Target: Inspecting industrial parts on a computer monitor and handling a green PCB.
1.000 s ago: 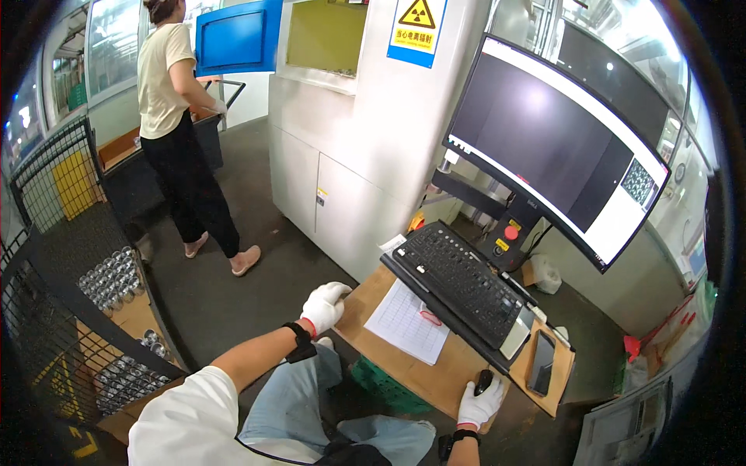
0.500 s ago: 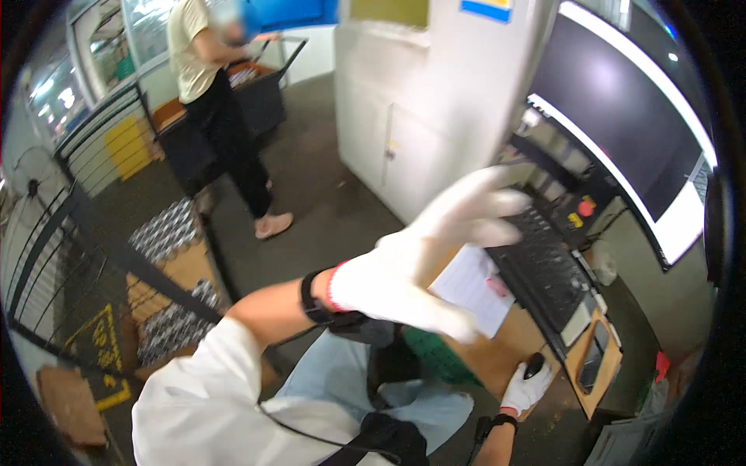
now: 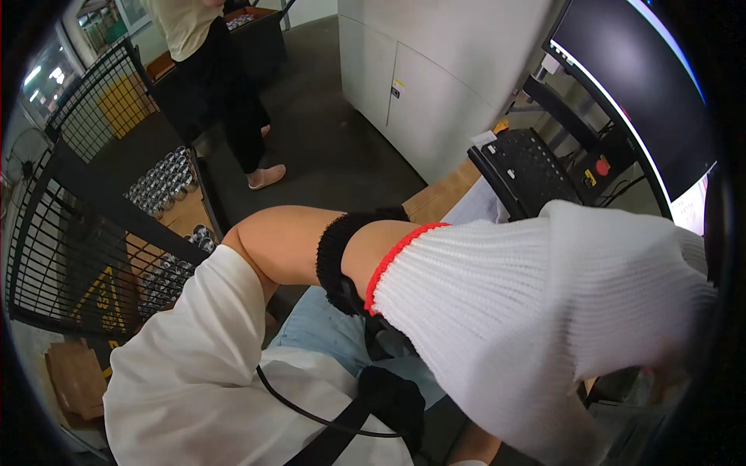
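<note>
white-gloved, our left hand (image 3: 575, 303) looms large, partly covering the black keyboard (image 3: 536, 167); we cannot tell its grip, nor that of our hidden right hand.

The left glove (image 3: 528, 299) is bumpy, ribbed cloth. The keyboard (image 3: 536, 163) looks like plastic; the screen (image 3: 641, 89) is glossy. The cabinet (image 3: 439, 85) looks like smooth painted metal. The round parts (image 3: 167, 186) shine like metal. The desk (image 3: 443, 194) looks wooden.
</note>
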`<state>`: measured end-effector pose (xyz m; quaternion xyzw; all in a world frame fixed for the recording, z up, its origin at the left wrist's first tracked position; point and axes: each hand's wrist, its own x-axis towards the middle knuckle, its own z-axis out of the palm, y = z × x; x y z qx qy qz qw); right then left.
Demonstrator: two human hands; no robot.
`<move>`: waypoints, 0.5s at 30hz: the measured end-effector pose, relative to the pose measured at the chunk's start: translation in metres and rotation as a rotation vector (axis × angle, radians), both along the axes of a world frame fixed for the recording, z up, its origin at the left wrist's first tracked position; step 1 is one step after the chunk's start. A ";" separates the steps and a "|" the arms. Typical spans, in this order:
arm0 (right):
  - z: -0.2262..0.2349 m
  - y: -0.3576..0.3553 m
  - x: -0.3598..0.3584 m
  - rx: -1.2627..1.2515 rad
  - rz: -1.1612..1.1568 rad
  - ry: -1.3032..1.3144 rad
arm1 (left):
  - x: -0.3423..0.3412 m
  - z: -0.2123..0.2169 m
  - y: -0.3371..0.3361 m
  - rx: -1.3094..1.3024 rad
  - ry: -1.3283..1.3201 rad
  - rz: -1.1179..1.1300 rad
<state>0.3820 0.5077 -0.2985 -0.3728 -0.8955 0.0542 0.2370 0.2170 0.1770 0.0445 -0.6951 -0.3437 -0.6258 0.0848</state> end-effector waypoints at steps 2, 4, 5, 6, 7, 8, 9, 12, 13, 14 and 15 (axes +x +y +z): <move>0.004 -0.001 -0.001 0.009 0.000 0.002 | -0.002 -0.008 0.002 -0.042 -0.022 -0.043; 0.013 -0.005 -0.007 0.022 0.006 0.004 | -0.002 -0.022 0.006 -0.090 -0.053 -0.091; 0.021 -0.006 -0.007 -0.072 0.018 -0.016 | -0.003 -0.034 0.009 -0.111 -0.072 -0.120; 0.029 -0.006 -0.012 -0.086 0.041 -0.010 | 0.004 -0.042 0.016 -0.128 -0.069 -0.144; 0.027 -0.006 -0.011 -0.072 0.031 -0.012 | 0.000 -0.058 0.015 -0.146 -0.080 -0.171; 0.026 -0.006 -0.012 -0.061 0.029 -0.011 | -0.001 -0.072 0.018 -0.156 -0.094 -0.190; 0.026 -0.007 -0.012 -0.053 0.026 -0.009 | 0.003 -0.070 0.012 -0.178 -0.104 -0.191; 0.034 -0.009 -0.012 -0.016 0.025 0.001 | 0.016 -0.043 0.009 -0.184 -0.063 -0.202; 0.036 -0.013 -0.012 -0.001 0.028 0.003 | 0.021 -0.024 0.005 -0.187 -0.038 -0.199; 0.037 -0.016 -0.012 0.020 0.029 0.005 | 0.025 -0.005 0.000 -0.195 -0.009 -0.189; 0.041 -0.019 -0.010 0.045 0.030 0.008 | 0.029 0.009 -0.007 -0.205 0.018 -0.174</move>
